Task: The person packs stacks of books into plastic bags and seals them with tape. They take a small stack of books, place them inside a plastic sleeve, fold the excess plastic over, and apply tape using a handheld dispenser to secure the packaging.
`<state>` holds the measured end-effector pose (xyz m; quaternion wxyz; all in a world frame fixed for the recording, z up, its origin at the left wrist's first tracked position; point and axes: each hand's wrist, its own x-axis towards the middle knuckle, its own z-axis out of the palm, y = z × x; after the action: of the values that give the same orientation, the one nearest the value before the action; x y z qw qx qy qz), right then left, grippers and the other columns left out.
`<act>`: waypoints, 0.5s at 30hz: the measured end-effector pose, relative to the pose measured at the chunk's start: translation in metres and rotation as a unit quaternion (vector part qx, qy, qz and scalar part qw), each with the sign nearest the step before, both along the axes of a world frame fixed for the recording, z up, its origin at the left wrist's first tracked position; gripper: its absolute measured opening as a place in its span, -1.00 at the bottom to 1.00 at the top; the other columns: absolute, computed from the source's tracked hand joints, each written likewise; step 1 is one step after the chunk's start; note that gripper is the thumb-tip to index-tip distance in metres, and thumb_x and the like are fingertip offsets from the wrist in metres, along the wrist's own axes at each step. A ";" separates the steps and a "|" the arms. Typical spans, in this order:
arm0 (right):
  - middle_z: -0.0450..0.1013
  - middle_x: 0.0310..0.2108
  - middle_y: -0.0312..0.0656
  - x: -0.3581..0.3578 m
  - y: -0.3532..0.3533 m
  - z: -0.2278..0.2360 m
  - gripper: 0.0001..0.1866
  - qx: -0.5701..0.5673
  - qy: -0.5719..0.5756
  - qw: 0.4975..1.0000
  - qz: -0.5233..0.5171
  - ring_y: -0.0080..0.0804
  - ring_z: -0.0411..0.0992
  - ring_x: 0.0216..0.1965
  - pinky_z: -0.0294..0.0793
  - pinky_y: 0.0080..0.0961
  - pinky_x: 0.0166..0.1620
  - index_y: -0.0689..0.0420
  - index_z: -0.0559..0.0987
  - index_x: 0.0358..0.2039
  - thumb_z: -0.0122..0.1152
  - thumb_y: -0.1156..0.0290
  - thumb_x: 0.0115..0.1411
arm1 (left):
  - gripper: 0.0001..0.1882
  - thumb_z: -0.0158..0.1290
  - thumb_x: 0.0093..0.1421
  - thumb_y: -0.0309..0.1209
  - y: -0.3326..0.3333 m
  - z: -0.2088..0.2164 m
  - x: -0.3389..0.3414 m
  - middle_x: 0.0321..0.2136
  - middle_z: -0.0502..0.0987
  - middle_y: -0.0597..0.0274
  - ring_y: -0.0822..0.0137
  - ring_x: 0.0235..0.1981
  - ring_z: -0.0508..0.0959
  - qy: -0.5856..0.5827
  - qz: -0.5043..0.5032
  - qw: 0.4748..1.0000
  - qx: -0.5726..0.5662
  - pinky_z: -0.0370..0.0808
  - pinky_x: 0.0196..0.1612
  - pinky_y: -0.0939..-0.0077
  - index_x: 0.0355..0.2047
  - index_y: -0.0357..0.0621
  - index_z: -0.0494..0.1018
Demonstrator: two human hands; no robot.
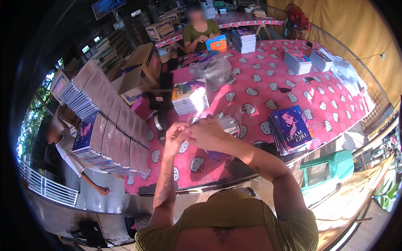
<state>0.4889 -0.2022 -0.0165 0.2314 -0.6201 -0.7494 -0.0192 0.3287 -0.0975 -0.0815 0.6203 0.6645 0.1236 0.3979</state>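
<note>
My left hand (177, 134) and my right hand (210, 133) meet over the near left part of the table, fingers bent and touching. What they hold, if anything, is too small or hidden to make out. Just beyond them stands a stack of spiral notebooks (190, 104) with a colourful cover on top. Crumpled clear plastic (231, 124) lies by my right hand. To the left of my hands sits a dark roll with a pale ring (160, 121), perhaps tape. Off to the right is a fanned pile of purple illustrated notebooks (291, 129).
A tall wall of stacked spiral notebooks (119, 121) rises at left, beside open cardboard boxes (144, 69). The pink patterned table (251, 94) carries a clear plastic bag (212, 72) and more notebook stacks (298, 62). Across it sits a person (200, 31); another stands left. A green stool (331, 167) is at right.
</note>
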 end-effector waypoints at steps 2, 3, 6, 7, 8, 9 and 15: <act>0.56 -0.53 -0.11 0.003 0.001 -0.002 -0.70 0.013 0.009 1.000 0.018 -0.14 0.58 -0.39 0.46 -0.13 -0.19 0.09 0.64 -0.43 0.32 0.09 0.04 | -0.59 0.12 0.22 -0.58 0.001 0.013 0.005 -0.39 0.32 0.39 0.46 -0.33 0.41 0.067 0.016 0.997 0.021 0.44 -0.20 0.60 0.10 -0.20 0.46; 0.56 -0.53 -0.11 0.006 0.000 -0.004 -0.71 0.011 0.019 0.999 0.027 -0.14 0.58 -0.38 0.46 -0.12 -0.17 0.09 0.64 -0.43 0.33 0.11 0.03 | -0.64 0.14 0.20 -0.58 0.009 0.018 0.003 -0.38 0.31 0.39 0.45 -0.30 0.39 0.084 0.013 0.990 0.112 0.44 -0.18 0.59 0.03 -0.20 0.50; 0.58 -0.43 -0.12 0.022 -0.010 0.007 -0.72 -0.048 -0.032 0.996 0.063 -0.15 0.57 -0.28 0.44 -0.12 -0.11 0.11 0.64 -0.42 0.35 0.15 0.01 | -0.86 0.21 0.12 -0.59 0.014 0.031 -0.001 -0.23 0.32 0.31 0.37 -0.10 0.37 0.134 0.024 0.966 0.221 0.38 -0.02 0.52 -0.29 -0.18 0.65; 0.58 -0.38 -0.13 0.032 -0.017 0.013 -0.71 -0.076 -0.062 0.992 0.075 -0.15 0.56 -0.23 0.44 -0.13 -0.09 0.11 0.63 -0.41 0.36 0.15 0.00 | -0.86 0.21 0.12 -0.59 0.010 0.037 0.000 -0.17 0.32 0.29 0.35 -0.06 0.37 0.131 0.025 0.965 0.228 0.38 0.00 0.52 -0.29 -0.18 0.64; 0.55 -0.27 -0.11 0.048 -0.030 0.012 -0.67 0.008 0.008 0.993 0.121 -0.17 0.53 -0.17 0.41 -0.15 -0.05 0.10 0.62 -0.34 0.40 0.14 -0.04 | -0.86 0.21 0.12 -0.59 0.010 0.041 0.004 -0.11 0.32 0.27 0.34 -0.02 0.36 0.126 0.024 0.964 0.234 0.37 0.01 0.51 -0.29 -0.18 0.64; 0.52 -0.16 -0.09 0.066 -0.045 0.011 -0.60 0.094 0.080 0.978 0.169 -0.18 0.51 -0.11 0.39 -0.17 -0.01 0.08 0.61 -0.27 0.44 0.14 -0.08 | -0.86 0.21 0.12 -0.59 0.010 0.045 0.002 -0.05 0.32 0.25 0.32 0.03 0.36 0.125 0.027 0.962 0.241 0.37 0.03 0.51 -0.29 -0.18 0.63; 0.35 0.10 -0.26 0.141 -0.070 -0.077 -0.30 -0.013 0.263 0.965 0.004 -0.24 0.26 0.18 0.25 -0.11 0.14 -0.12 0.50 0.02 0.55 0.12 -0.20 | -0.88 0.21 0.12 -0.55 -0.002 0.034 0.040 0.22 0.22 0.14 0.20 0.26 0.17 0.153 0.035 0.950 0.268 0.18 0.24 0.31 -0.29 -0.15 0.63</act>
<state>0.6295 -0.2720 -0.0932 0.4121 -0.6031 -0.6650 0.1558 0.3687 -0.0993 -0.0477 0.3785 0.8546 0.1288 0.3313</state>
